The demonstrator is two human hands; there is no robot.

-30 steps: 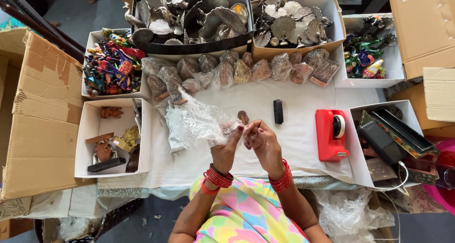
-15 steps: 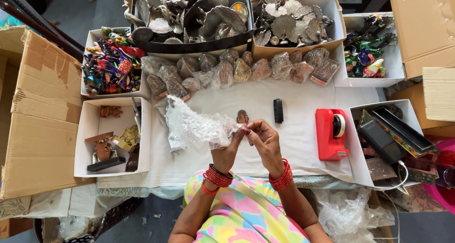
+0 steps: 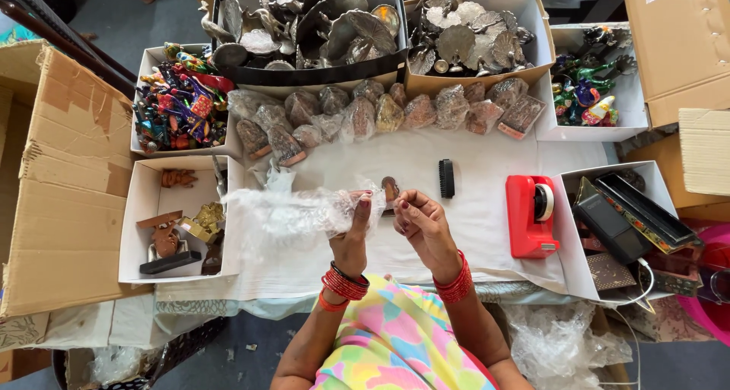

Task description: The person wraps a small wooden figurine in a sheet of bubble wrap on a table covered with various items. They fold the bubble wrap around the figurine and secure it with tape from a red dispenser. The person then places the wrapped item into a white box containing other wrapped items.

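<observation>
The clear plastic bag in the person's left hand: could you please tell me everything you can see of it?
The clear plastic bag is thin, crinkled, see-through film with whitish glints. It stretches sideways from the left hand, whose fingers pinch its right end, out toward the white box of small figurines. It seems to hang just over the white table cover. The right hand is close beside the pinched end. Whether anything is inside cannot be told.

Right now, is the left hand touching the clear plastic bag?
Touching. The head view shows the left hand with its fingers closed on one end of the clear plastic bag, which stretches away to the left over the white tablecloth.
</observation>
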